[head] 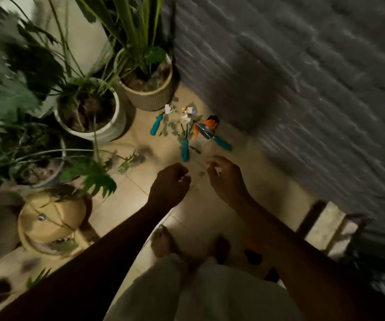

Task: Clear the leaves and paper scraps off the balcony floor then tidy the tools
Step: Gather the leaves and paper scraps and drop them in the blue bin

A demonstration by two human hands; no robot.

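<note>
Though blurred, scraps (186, 115) beyond left grip (171, 181) (apart)

This looks like a home balcony kept as a plant corner. Leafy plants in a ribbed beige pot (149, 98), a white ceramic pot (117, 127) and other pots crowd a beige tiled floor (210, 212) beside a rough grey textured wall (302, 77). Teal-handled garden hand tools (156, 126) lie on the tiles among fallen leaves (174, 125), near a person's bare foot (162, 242).
</note>
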